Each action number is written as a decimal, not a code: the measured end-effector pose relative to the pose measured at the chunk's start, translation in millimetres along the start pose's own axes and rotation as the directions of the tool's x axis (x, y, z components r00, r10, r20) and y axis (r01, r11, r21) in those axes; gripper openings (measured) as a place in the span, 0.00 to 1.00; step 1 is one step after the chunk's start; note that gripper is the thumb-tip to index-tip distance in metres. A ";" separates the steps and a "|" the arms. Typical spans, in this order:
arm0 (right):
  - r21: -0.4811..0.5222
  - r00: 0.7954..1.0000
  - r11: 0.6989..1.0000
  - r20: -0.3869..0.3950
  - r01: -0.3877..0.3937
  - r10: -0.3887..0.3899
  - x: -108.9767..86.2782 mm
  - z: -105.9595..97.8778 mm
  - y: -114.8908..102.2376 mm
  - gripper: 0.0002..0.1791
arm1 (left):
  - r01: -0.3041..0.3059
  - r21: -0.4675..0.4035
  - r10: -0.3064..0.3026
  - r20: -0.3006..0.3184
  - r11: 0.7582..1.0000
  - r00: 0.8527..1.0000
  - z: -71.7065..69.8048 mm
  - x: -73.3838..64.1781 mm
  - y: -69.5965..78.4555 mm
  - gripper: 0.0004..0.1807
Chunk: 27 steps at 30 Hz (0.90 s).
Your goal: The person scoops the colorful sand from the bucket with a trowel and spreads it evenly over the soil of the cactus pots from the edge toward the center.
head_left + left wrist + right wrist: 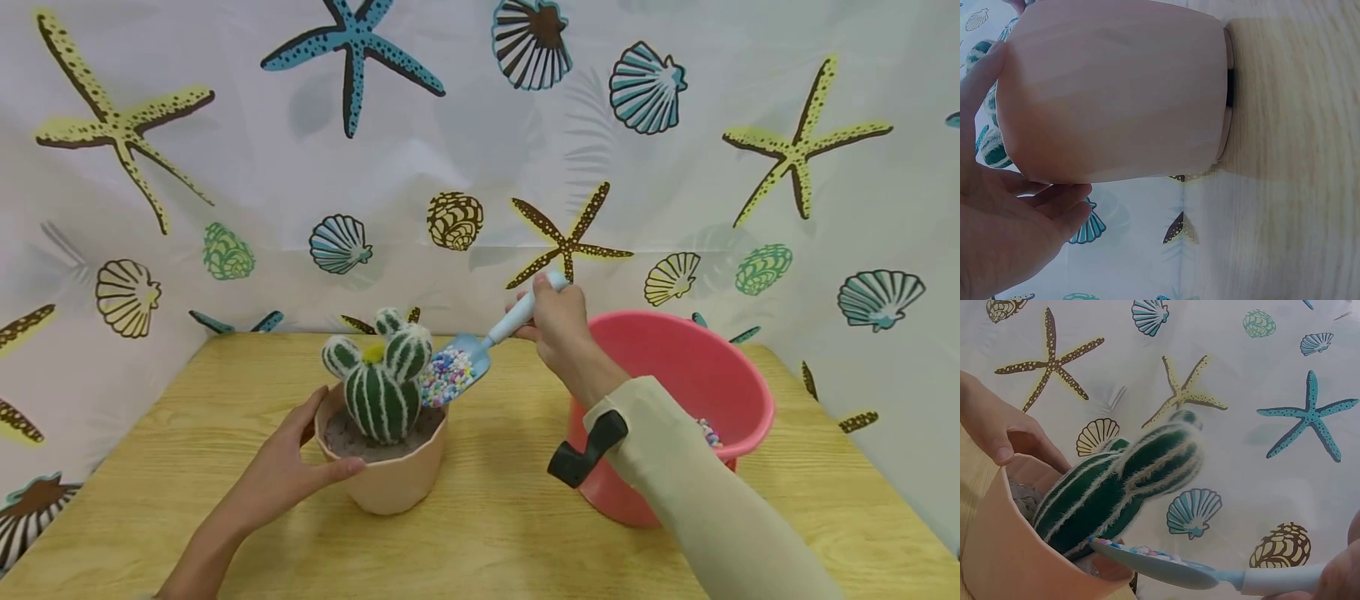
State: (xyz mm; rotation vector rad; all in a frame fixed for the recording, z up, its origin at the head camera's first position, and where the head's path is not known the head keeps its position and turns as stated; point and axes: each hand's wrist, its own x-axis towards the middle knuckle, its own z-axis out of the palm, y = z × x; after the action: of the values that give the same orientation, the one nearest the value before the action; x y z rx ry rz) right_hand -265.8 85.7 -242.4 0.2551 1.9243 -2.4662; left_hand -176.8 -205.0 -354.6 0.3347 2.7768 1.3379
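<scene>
Pale sleeve cloth [712,500] lies nearest the head camera, leading to the right grip [558,325], which is wrapped round the handle of a small scoop [480,356]. The scoop's load of coloured beads [447,375] sits at the right edge of a peach pot [397,483], beside a fuzzy green cactus [382,404]. The left grip [300,458] is spread wide round the pot's left side, thumb at the front rim, holding it on the desk [510,550]. To the right stands a pink bucket [675,358] with more beads inside. The scoop looks light and stiff, best held by its handle; tipping it would probably shed the loose beads.

From the left wrist, the pot's smooth wall fills much of the view, with fingers bent against it near the rim. It appears rigid and perhaps slick, so a broad hold on the upper wall should suit it.

From the right wrist, the blade's tip overlaps the cactus's lower part; whether they touch cannot be told. The cactus looks soft, better left unsqueezed.
</scene>
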 end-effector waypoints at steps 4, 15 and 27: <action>-0.012 1.000 1.000 0.011 0.024 -0.024 -1.7 2.4 2.4 0.20 | 0.002 -0.003 -0.002 0.003 1.000 1.000 0.1 -1.0 -0.2 0.58; -0.069 0.996 0.994 0.032 0.089 -0.087 -7.2 10.1 5.1 0.20 | 0.000 0.008 0.000 0.010 1.000 1.000 0.6 0.1 0.4 0.58; -0.091 0.984 0.981 0.061 0.170 -0.164 -12.8 14.4 -7.5 0.21 | -0.009 0.011 0.009 0.005 1.000 1.000 -0.6 -1.0 -0.7 0.58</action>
State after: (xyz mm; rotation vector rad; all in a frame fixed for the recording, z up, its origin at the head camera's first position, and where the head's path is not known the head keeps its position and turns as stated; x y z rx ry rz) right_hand -255.7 72.5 -230.1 0.0267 2.1156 -2.4403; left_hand -176.0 -206.1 -354.8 0.3510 2.7831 1.3223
